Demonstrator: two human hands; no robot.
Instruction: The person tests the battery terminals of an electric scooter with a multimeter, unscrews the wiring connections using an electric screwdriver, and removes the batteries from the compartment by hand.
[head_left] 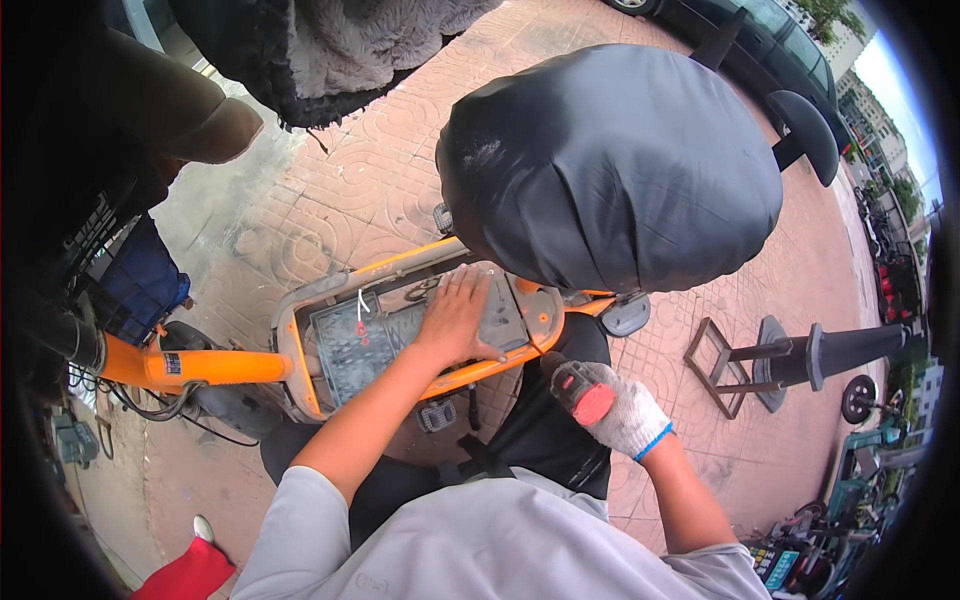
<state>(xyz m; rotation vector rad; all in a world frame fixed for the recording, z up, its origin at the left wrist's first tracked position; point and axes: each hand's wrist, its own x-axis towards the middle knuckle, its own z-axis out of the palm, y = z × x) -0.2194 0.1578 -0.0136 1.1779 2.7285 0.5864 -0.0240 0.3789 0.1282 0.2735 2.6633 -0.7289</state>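
An orange electric bike stands before me, its battery compartment point(345, 340) uncovered in the low middle of the frame. My bare left hand point(458, 318) lies with fingers stretched over a grey panel point(503, 325) beside that compartment, thumb near the orange rim. White and red wire ends point(362, 318) stick up from the compartment. In a white knitted glove, my right hand point(625, 415) is wrapped round a red and black power screwdriver point(585, 395). Its dark front end points at the orange frame edge near the seat end; whether the tip touches a screw cannot be made out.
A large black-covered seat point(615, 165) rises over the bike's rear. The orange front tube point(215, 367) with cables is at left. On the paving stand a metal frame and a dark cone-like post point(840, 358) at right. A red-clothed leg point(185, 572) shows at lower left.
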